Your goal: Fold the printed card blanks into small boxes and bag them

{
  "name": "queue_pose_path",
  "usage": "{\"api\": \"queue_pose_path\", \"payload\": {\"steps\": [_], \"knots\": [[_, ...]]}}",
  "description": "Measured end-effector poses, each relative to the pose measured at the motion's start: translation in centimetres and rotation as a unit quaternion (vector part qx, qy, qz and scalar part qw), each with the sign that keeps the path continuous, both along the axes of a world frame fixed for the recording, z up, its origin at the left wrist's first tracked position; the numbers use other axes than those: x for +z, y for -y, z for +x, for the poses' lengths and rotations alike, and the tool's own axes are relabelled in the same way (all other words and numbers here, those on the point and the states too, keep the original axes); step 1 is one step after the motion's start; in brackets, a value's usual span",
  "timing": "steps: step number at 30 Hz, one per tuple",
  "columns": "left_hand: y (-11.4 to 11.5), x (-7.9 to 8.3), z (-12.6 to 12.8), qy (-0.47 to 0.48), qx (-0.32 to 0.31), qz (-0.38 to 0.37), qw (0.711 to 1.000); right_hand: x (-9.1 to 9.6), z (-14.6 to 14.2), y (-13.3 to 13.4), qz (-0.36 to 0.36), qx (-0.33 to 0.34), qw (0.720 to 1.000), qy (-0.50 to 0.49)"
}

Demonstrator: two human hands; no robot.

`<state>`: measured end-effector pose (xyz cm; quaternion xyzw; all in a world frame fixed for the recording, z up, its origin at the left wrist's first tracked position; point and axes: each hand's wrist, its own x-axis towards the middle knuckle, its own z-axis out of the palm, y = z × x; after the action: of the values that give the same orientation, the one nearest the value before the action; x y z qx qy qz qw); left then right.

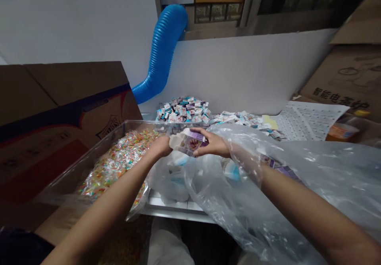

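Between thumb and fingers, my right hand [212, 144] grips a small purple-and-white printed carton [192, 143] over the table. Pale flaps stand out at the carton's left end. My left hand [163, 146] is closed right beside those flaps, its fingertips hidden, so what they hold cannot be made out. Below my left forearm sits a clear plastic tub [131, 123] with many small, colourful wrapped pieces [122, 160]. A large clear plastic bag [238, 209] spreads under and around my right forearm, with more printed cartons [287, 172] inside it.
Behind my hands rises a heap of small printed boxes [186, 110], with flatter ones [241, 118] to its right. A blue corrugated hose [162, 50] runs down the wall. Cardboard boxes stand at left [59, 110] and right [348, 74]. A patterned sheet [309, 118] lies at back right.
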<state>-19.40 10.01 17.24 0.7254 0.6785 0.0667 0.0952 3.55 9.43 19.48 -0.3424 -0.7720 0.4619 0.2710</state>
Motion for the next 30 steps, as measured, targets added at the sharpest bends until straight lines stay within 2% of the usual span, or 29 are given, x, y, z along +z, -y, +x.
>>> {"api": "queue_pose_path", "payload": {"steps": [2, 5, 9, 10, 14, 17, 18, 20, 22, 23, 26, 30], "knots": [[-0.2, 0.4, -1.0, 0.002, 0.008, -0.011, 1.000, -0.5, 1.0, -0.2, 0.004, 0.015, 0.997, 0.076], [-0.8, 1.6, -1.9, 0.012, -0.009, -0.037, 0.999, -1.2, 1.4, -0.7, -0.021, 0.028, 0.992, 0.123], [-1.3, 2.5, -1.2, 0.055, -0.013, -0.003, 0.998, -3.5, -1.4, -1.8, -0.145, 0.069, 0.983, 0.088], [-1.2, 2.5, -0.8, 0.068, -0.010, 0.011, 0.998, -4.3, -2.4, -2.1, -0.153, 0.067, 0.983, 0.080], [-0.4, 2.1, -0.1, 0.115, 0.000, 0.044, 0.992, -7.1, -5.2, -2.4, -0.066, -0.022, 0.995, 0.077], [0.1, 1.7, -0.9, 0.149, 0.016, 0.051, 0.987, -8.1, -5.5, -1.3, 0.029, -0.065, 0.995, 0.074], [0.1, 1.7, -1.3, 0.160, 0.023, 0.053, 0.985, -8.2, -5.4, -0.8, 0.089, -0.070, 0.988, 0.104], [0.1, 1.7, -1.8, 0.182, 0.036, 0.058, 0.981, -8.4, -4.9, 0.0, 0.210, -0.076, 0.953, 0.204], [0.1, 1.6, -1.9, 0.203, 0.042, 0.058, 0.977, -8.7, -4.5, 0.4, 0.273, -0.089, 0.911, 0.296], [0.1, 1.6, -1.8, 0.214, 0.042, 0.056, 0.974, -8.8, -4.4, 0.5, 0.273, -0.099, 0.902, 0.319], [0.7, 1.3, -1.4, 0.249, 0.036, 0.048, 0.967, -9.2, -4.4, 0.1, 0.263, -0.114, 0.900, 0.329], [3.1, -0.3, -1.3, 0.274, 0.051, 0.080, 0.957, -9.6, -5.5, -0.5, 0.260, -0.126, 0.902, 0.322]]}}
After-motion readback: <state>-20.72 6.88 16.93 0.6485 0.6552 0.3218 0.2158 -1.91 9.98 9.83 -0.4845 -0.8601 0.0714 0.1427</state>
